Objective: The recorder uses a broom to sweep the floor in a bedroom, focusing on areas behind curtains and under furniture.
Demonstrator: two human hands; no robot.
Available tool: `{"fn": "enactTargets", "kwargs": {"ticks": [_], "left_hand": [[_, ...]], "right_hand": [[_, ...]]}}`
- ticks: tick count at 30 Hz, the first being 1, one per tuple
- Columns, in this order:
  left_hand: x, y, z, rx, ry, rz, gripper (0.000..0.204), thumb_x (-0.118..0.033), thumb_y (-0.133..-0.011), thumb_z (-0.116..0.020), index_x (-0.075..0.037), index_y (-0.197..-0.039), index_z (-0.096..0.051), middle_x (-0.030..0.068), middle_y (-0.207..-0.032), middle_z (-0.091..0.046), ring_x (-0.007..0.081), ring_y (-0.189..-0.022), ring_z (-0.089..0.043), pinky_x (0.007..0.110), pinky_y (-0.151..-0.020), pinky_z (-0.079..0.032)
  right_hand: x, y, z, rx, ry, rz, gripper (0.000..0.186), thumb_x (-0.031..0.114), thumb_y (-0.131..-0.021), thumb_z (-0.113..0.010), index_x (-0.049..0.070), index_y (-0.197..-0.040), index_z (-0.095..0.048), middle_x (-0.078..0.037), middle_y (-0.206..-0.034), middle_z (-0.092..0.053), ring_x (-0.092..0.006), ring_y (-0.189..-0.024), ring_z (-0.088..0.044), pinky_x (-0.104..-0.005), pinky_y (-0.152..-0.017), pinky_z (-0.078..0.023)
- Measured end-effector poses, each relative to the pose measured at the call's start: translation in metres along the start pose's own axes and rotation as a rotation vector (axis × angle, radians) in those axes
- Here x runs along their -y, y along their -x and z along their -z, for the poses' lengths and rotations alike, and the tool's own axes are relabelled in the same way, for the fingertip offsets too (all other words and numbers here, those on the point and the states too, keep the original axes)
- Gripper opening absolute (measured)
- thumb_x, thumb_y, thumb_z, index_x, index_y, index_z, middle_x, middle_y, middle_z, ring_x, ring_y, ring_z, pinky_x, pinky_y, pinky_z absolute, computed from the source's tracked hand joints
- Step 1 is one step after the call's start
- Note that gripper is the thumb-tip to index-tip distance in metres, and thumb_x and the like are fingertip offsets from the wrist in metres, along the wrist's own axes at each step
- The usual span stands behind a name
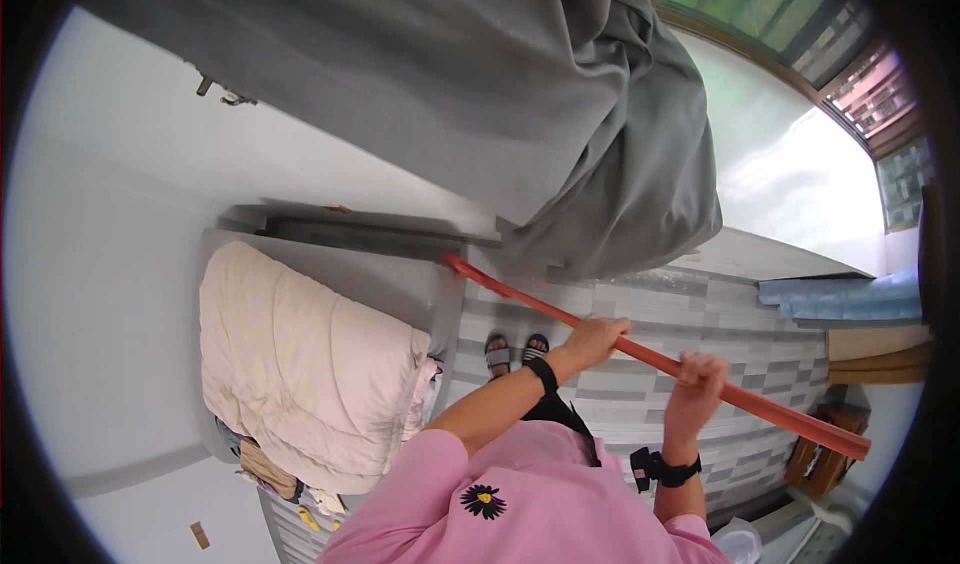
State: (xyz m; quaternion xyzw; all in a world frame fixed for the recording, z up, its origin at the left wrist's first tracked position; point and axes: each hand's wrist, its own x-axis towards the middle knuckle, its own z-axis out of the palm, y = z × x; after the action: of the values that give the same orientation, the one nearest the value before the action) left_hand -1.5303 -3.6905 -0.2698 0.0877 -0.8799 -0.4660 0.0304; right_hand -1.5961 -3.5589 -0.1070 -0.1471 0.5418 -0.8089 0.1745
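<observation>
Head view. Both of the person's hands are closed around a long orange-red pole (652, 355) — the left hand (592, 342) near its middle, the right hand (703, 374) farther toward the right end, with a short bare stretch between them. The pole slants in front of a pink shirt (560, 469), above a grey-and-white plank-patterned floor (640, 406). Its left end appears at the corner of a grey bed frame (400, 279) bearing a quilted cream bedcover (310, 364); whether the two touch cannot be told. A large grey fabric curtain (610, 164) hangs beyond the pole. Probable faults: a wide sweep could drive the left end into the bed frame or catch the curtain's folds; a turn of the body could carry the right end into the brown wooden box-shaped furniture (818, 467), though depth is unclear; a loosened grip — in either hand — could drop the pole toward the open sandals (498, 359)
</observation>
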Motion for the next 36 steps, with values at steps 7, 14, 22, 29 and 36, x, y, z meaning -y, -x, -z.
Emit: {"fn": "enactTargets", "kwargs": {"ticks": [7, 14, 22, 29, 36], "left_hand": [[0.091, 0.021, 0.093, -0.103, -0.208, 0.157, 0.021, -0.006, -0.074, -0.062, -0.01, -0.094, -0.058, 0.0113, -0.08, -0.066, 0.0329, -0.084, -0.062, 0.043, -0.073, -0.047], [0.269, 0.112, 0.136, -0.306, -0.678, 0.47, 0.018, -0.013, -0.073, -0.063, -0.013, -0.091, -0.065, 0.0123, -0.081, -0.066, 0.0344, -0.079, -0.063, 0.046, -0.073, -0.048], [0.255, 0.089, 0.115, -0.178, -0.392, 0.436, 0.01, -0.014, -0.073, -0.063, -0.01, -0.082, -0.064, 0.0133, -0.082, -0.065, 0.035, -0.081, -0.061, 0.045, -0.073, -0.046], [0.114, -0.019, -0.017, 0.012, 0.063, -0.042, 0.008, -0.008, -0.071, -0.063, -0.009, -0.079, -0.063, 0.0127, -0.078, -0.063, 0.0344, -0.08, -0.06, 0.044, -0.071, -0.045], [-0.027, -0.047, -0.06, 0.25, 0.123, -0.117, 0.011, -0.006, -0.068, -0.065, -0.011, -0.078, -0.064, 0.0113, -0.074, -0.063, 0.0331, -0.079, -0.06, 0.044, -0.072, -0.045]], "right_hand": [[0.043, -0.052, -0.025, -0.018, -0.154, 0.174, 0.027, 0.024, -0.1, -0.037, 0.013, -0.074, -0.036, 0.003, -0.055, -0.033, -0.0101, -0.052, -0.032, -0.0276, -0.066, -0.038], [-0.11, -0.046, -0.079, 0.34, -0.067, -0.321, 0.007, 0.005, -0.087, -0.05, 0.006, -0.081, -0.052, -0.008, -0.077, -0.055, -0.0198, -0.068, -0.053, -0.0413, -0.088, -0.045], [-0.121, -0.044, -0.095, 0.639, 0.166, -0.266, 0.01, -0.003, -0.082, -0.05, -0.002, -0.085, -0.059, -0.012, -0.091, -0.061, -0.0227, -0.089, -0.059, -0.0324, -0.086, -0.044], [0.016, -0.012, -0.016, 0.185, 0.378, 0.019, 0.011, -0.003, -0.076, -0.044, 0.003, -0.066, -0.045, -0.007, -0.054, -0.048, -0.0153, -0.049, -0.045, -0.036, -0.065, -0.047], [0.102, 0.027, 0.041, 0.024, 0.17, 0.338, 0.01, 0.003, -0.081, -0.045, 0.003, -0.072, -0.042, -0.001, -0.045, -0.042, -0.0103, -0.034, -0.035, -0.0262, -0.037, -0.037]]}}
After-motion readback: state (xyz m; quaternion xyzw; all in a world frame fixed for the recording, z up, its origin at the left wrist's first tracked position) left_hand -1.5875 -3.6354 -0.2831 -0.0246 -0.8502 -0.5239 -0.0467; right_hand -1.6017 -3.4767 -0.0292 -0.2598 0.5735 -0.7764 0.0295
